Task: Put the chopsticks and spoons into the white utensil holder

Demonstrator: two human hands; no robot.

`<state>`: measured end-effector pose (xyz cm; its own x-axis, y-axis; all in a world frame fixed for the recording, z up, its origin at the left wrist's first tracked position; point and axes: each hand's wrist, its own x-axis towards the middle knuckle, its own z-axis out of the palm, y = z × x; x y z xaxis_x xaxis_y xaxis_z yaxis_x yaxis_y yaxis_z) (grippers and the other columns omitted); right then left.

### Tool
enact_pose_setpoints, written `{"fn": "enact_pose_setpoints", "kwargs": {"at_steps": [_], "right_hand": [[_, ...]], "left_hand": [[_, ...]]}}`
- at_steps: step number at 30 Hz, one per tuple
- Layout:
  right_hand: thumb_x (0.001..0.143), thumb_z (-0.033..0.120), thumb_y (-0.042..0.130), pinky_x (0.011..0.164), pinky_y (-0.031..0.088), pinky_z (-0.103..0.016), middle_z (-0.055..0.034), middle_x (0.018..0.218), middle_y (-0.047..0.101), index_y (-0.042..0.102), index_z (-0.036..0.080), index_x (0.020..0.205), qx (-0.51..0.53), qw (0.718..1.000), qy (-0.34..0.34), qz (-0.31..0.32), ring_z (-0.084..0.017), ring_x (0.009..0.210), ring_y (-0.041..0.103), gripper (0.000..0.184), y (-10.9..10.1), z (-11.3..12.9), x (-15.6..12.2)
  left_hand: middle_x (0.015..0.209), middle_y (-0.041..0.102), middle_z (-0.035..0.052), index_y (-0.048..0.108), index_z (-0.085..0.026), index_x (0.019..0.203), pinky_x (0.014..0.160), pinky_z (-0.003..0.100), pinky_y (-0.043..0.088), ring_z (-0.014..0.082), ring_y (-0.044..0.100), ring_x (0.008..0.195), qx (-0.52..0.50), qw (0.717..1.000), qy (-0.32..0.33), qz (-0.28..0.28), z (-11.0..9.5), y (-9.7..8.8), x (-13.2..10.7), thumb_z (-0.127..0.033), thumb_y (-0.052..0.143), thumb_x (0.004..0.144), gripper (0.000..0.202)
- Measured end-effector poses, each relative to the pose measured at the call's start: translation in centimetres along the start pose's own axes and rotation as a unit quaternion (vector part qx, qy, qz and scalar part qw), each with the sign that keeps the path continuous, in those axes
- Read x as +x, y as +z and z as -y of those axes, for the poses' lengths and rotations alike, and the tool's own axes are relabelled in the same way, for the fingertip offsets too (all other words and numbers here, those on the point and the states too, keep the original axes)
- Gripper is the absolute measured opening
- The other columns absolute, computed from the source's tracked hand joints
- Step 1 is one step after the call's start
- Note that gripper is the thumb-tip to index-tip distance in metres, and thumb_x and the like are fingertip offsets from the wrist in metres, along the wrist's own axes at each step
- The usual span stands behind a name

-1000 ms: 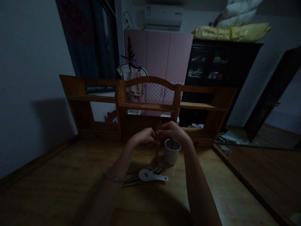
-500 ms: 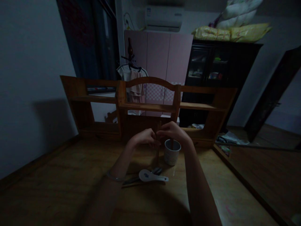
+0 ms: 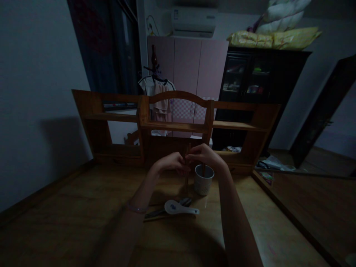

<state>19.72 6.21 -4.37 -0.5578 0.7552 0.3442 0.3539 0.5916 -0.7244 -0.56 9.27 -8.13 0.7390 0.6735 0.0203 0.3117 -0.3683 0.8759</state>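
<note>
My left hand [image 3: 174, 162] and my right hand [image 3: 205, 154] meet above the table, fingers pinched closed on a thin brown wooden chopstick [image 3: 186, 185]. It stands nearly upright, its lower end close to the tabletop; whether a second one lies along it is too dim to tell. Just right of it sits a pale patterned cup [image 3: 203, 185], beneath my right hand. Another brown stick [image 3: 204, 170] rises inside that cup. In front lies a white ceramic soup spoon [image 3: 180, 208] with a blue mark, resting across a dark metal spoon [image 3: 185, 201] whose handle extends left.
Along the back of the wooden table [image 3: 111, 207] runs a low wooden shelf unit [image 3: 175, 127]. A wall borders the left side, and a raised edge [image 3: 289, 218] runs down the right. Behind are a pink wardrobe [image 3: 185, 66] and a black cabinet [image 3: 250, 96].
</note>
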Motion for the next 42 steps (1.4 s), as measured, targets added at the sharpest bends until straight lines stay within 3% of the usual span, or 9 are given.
{"fn": "enact_pose_setpoints", "kwargs": {"at_steps": [17,25,30,36,42], "right_hand": [[0.080,0.045,0.064,0.053,0.037,-0.021,-0.0019,0.065,0.063,0.068,0.012,0.072,-0.032,0.999,0.000,-0.011,-0.013,0.061,0.055,0.034,0.1,0.5,0.0],[0.078,0.047,0.066,0.058,0.043,-0.022,-0.0032,0.070,0.065,0.069,0.012,0.076,0.038,0.999,0.017,0.004,-0.013,0.065,0.058,0.035,0.0,-0.1,-0.4],[0.078,0.048,0.066,0.056,0.043,-0.022,-0.0041,0.071,0.066,0.068,0.012,0.078,0.024,0.999,0.028,0.003,-0.014,0.064,0.059,0.037,-0.2,-0.5,-0.4],[0.081,0.047,0.063,0.058,0.045,-0.023,-0.0054,0.073,0.067,0.067,0.012,0.079,0.000,0.999,-0.005,-0.049,-0.017,0.068,0.062,0.036,-1.4,1.6,-1.1],[0.083,0.044,0.063,0.068,0.050,-0.027,-0.0061,0.082,0.070,0.069,0.013,0.090,-0.011,0.975,-0.042,-0.217,-0.019,0.076,0.065,0.032,-4.1,5.4,-4.4]], "left_hand": [[0.066,0.069,0.0088,0.073,-0.009,0.074,0.061,0.026,0.052,0.0196,0.067,0.064,-0.001,1.000,0.000,0.001,0.0,-0.1,0.1,-0.045,0.080,0.064,0.039],[0.065,0.069,0.0081,0.072,-0.007,0.075,0.062,0.027,0.053,0.0192,0.067,0.062,-0.011,1.000,-0.017,-0.002,0.1,0.5,0.5,-0.047,0.080,0.061,0.043],[0.065,0.069,0.0077,0.072,-0.008,0.075,0.060,0.026,0.053,0.0189,0.066,0.062,0.008,1.000,-0.019,0.000,-0.4,0.5,0.3,-0.046,0.079,0.062,0.041],[0.066,0.069,0.0082,0.074,-0.009,0.079,0.055,0.023,0.049,0.0189,0.065,0.063,0.067,0.997,0.009,-0.033,-3.1,-0.4,-2.0,-0.049,0.073,0.069,0.041],[0.066,0.070,0.0081,0.074,-0.012,0.077,0.050,0.021,0.040,0.0175,0.063,0.061,0.191,0.963,0.050,-0.181,-6.5,-1.0,-4.8,-0.058,0.059,0.080,0.049]]}}
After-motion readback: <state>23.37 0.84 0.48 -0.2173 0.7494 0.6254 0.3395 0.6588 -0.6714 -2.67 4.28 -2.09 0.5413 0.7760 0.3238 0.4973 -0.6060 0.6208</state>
